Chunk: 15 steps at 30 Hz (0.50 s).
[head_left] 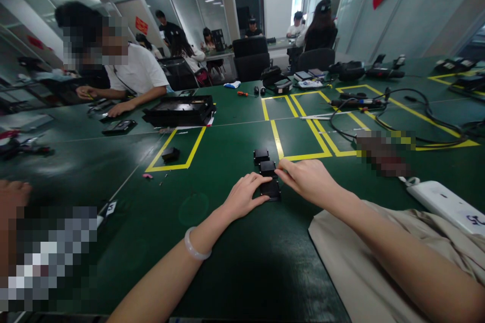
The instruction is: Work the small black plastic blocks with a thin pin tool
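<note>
Three small black blocks lie in a column on the green table [242, 242]. My left hand [244, 194] has its thumb and fingers on either side of the nearest block [270, 190], gripping it against the tabletop. Beside the middle block [267, 168], at its right edge, my right hand [305, 179] is closed in a pinch; whatever it may hold is too small to make out. The farthest block [261, 155] stands just beyond, touched by neither hand.
Yellow tape outlines [278, 139] mark the table ahead. A black tray [182, 111] and a small black part [170, 154] lie left. Cables [428, 106], a white power strip [443, 202] and beige cloth [341, 242] are at right. A person [132, 68] works at far left.
</note>
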### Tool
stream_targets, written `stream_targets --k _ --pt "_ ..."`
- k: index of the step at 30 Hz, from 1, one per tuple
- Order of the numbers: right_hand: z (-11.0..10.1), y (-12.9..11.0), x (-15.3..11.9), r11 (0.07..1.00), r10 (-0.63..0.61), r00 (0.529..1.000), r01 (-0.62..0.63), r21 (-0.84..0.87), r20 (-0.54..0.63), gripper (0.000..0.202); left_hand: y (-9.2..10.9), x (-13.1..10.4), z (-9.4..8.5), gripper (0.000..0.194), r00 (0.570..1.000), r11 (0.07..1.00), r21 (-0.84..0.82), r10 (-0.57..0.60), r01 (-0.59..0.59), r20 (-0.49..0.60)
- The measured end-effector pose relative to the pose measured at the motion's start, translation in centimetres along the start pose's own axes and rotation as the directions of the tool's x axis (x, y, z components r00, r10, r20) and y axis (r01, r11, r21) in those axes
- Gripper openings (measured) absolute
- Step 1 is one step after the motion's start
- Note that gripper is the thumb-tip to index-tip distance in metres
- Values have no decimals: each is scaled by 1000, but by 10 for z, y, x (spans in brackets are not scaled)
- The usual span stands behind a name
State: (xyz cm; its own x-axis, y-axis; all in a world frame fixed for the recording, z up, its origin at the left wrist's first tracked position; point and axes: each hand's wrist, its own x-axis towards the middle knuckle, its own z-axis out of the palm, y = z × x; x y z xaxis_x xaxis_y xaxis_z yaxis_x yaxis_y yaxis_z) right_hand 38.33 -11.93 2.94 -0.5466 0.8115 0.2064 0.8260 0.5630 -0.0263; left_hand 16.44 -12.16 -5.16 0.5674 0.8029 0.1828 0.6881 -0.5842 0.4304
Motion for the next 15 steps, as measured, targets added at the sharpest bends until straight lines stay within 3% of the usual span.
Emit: stream_targets --k 6,12,15 --pt "-2 0 -1 992 -35 999 38 121 -29 27 0 0 0 45 1000 1000 -8 5 -5 -4" --pt "-3 -2 0 999 29 999 -30 14 13 34 -1 0 1 46 1000 1000 -5 4 -4 -4" --pt "-2 -1 0 998 0 1000 -1 63 15 28 -1 0 1 46 1000 1000 -11 4 -4 -6"
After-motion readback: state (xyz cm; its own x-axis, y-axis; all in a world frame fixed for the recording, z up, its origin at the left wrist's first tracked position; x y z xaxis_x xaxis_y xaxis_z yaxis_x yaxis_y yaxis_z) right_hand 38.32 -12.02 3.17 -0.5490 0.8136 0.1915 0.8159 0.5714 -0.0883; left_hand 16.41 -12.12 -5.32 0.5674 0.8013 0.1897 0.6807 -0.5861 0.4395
